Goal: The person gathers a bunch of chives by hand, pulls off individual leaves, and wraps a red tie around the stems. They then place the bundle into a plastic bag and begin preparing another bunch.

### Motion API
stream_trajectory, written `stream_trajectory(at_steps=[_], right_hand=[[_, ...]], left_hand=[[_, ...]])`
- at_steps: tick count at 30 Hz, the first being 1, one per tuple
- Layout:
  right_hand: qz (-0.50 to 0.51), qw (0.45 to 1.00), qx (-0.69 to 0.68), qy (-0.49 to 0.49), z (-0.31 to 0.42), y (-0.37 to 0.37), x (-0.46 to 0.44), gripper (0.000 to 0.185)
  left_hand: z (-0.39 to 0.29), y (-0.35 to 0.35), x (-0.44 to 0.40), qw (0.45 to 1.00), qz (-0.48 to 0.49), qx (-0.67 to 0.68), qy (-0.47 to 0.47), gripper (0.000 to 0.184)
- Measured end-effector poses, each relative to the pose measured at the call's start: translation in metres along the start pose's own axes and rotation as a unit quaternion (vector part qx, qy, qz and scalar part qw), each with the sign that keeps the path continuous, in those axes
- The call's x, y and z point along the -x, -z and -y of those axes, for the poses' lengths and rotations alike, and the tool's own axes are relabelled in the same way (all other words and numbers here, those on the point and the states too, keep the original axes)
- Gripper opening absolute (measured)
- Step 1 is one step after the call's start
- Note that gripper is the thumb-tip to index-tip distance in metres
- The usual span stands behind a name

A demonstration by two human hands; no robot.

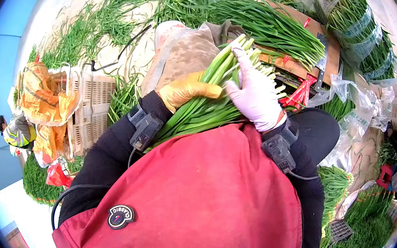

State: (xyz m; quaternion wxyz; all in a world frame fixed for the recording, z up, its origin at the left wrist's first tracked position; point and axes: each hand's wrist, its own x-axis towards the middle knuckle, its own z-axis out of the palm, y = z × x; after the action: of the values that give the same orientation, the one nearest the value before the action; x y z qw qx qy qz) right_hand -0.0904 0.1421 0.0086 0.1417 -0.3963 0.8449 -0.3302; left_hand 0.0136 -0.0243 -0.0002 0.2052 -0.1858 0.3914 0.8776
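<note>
My left hand (187, 91), in a yellow glove, is wrapped around a bunch of garlic chives (212, 108) in front of my chest. The long green leaves run down toward my apron, and the pale stalk ends point up and away. My right hand (256, 94), in a pale pink glove, grips the same bunch near the stalk ends, its thumb on the near side and its fingers over the top. Part of the bunch is hidden behind both hands. Just beyond lies another pile of chives (277, 30) on a brown board (332, 61).
Red ties (300, 94) lie right of my hands. Plastic-wrapped chive bundles (361, 30) stand at the far right. A white crate (93, 112) with an orange bag (40, 91) is at left. Loose leaves (118, 12) litter the floor. Another person (19, 132) is at far left.
</note>
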Motion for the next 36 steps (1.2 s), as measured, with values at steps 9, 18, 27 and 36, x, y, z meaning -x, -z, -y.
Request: stream_trajectory(at_steps=[9,18,27,36], right_hand=[[-0.116,0.907,-0.404,-0.038,-0.039,0.002,-0.002,0.029],[-0.415,0.871,-0.24,-0.103,-0.07,0.14,0.025,0.024],[0.126,0.985,-0.106,-0.054,-0.089,0.104,0.078,0.031],[-0.072,0.992,-0.104,0.002,-0.054,0.074,0.039,0.015]], left_hand=[[0.001,-0.005,0.0,0.998,0.05,0.022,-0.018,0.059],[-0.001,0.004,0.007,1.0,0.004,-0.024,-0.006,0.059],[0.0,0.003,0.006,1.0,-0.007,-0.022,-0.009,0.055],[-0.001,0.005,0.006,1.0,-0.001,-0.013,0.016,0.054]])
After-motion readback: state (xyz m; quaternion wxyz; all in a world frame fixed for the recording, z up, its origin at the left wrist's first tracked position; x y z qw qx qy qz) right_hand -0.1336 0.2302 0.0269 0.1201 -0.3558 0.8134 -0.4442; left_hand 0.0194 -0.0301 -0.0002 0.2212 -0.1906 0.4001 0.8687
